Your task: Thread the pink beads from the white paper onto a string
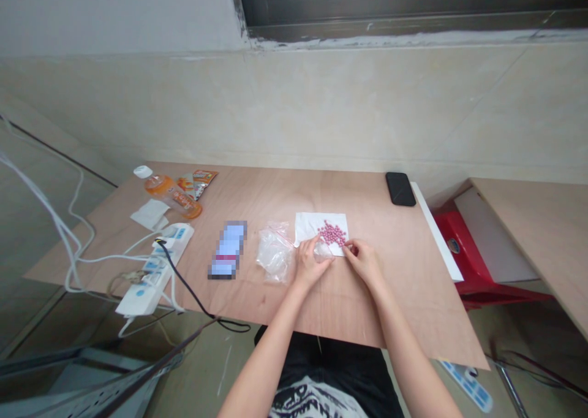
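Many small round pink beads [331, 231] lie in a loose cluster on a white sheet of paper [305, 223] in front of me. My left hand [309, 263] is at the near left edge of the sheet, its thumb and fingers closed about a small clear plastic bag [323, 252]. At the right edge, my right hand [364, 258] has its fingertips pinched together beside the beads; whatever they hold is too small to make out. Left of my left hand lies a larger clear bag [274, 254], which seems to contain more clear plastic bags.
A lit phone [228, 249] and a white power strip [158, 265] with cables are on the left of the table [257, 191]. Behind them lie an orange drink bottle [172, 194] and a snack packet [202, 182]. A black phone [400, 189] rests at the back right. A red stool [463, 246] stands beyond.
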`<state>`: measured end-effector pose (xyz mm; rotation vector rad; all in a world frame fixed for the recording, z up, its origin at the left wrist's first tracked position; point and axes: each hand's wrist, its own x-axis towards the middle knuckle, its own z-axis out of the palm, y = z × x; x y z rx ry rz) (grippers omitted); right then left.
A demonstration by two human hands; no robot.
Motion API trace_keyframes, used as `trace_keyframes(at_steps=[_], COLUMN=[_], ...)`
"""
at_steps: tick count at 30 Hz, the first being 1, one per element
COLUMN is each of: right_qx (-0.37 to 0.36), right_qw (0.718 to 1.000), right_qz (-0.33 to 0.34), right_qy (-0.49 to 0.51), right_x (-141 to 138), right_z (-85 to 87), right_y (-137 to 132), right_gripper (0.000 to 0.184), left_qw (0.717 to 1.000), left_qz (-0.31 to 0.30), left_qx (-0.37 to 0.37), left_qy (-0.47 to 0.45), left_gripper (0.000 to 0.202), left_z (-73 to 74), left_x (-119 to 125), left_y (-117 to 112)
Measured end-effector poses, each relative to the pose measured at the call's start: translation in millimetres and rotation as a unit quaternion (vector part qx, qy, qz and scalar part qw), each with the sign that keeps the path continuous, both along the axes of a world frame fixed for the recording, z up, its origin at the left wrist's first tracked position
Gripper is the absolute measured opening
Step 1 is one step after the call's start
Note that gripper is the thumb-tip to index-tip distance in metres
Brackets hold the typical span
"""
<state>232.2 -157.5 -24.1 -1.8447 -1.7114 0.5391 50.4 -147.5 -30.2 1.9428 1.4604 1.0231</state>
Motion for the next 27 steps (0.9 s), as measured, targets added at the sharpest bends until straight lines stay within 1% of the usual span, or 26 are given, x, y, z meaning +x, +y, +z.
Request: trace_keyframes(at_steps=[5,11,17,20,23,27], right_qx=[0.01,0.006,0.012,0.013,0.013,0.009], right_qw=[1.0,1.0,0.999,1.0,1.0,0.996], right_qz=[-0.01,-0.019,-0.016,-0.014,-0.021,-0.023], right_qy=[-0.005,-0.018,-0.025,-0.024,-0.002,0.084], right_x=[-2.1,-1.6,-4.3,-4.7,-4.4,-9.9], right_z=[2.4,3.7,4.9,4.6,4.9,7.2], right_y=[-0.4,-2.2,-1.4,-0.7,-1.4,-1.1], right_gripper=[0.029,0.028,0.036,0.036,0.034,0.035], left_qw=[1.0,1.0,1.0,1.0,1.0,1.0], left_qz=[-0.001,-0.002,-0.002,-0.001,-0.001,-0.003], left_qx=[-0.003,-0.004,0.001,0.001,0.003,0.005], left_qy=[0.009,0.008,0.01,0.01,0.009,0.014], left_gripper=[0.068,0.068,0.067,0.067,0.067,0.068], left_z=[-0.8,-0.8,-0.6,-0.8,-0.8,-1.4], left_x=[-0.6,-0.7,-0.8,-0.7,-0.8,-0.8], left_y=[0.1,0.2,-0.3,-0.2,-0.1,0.0])
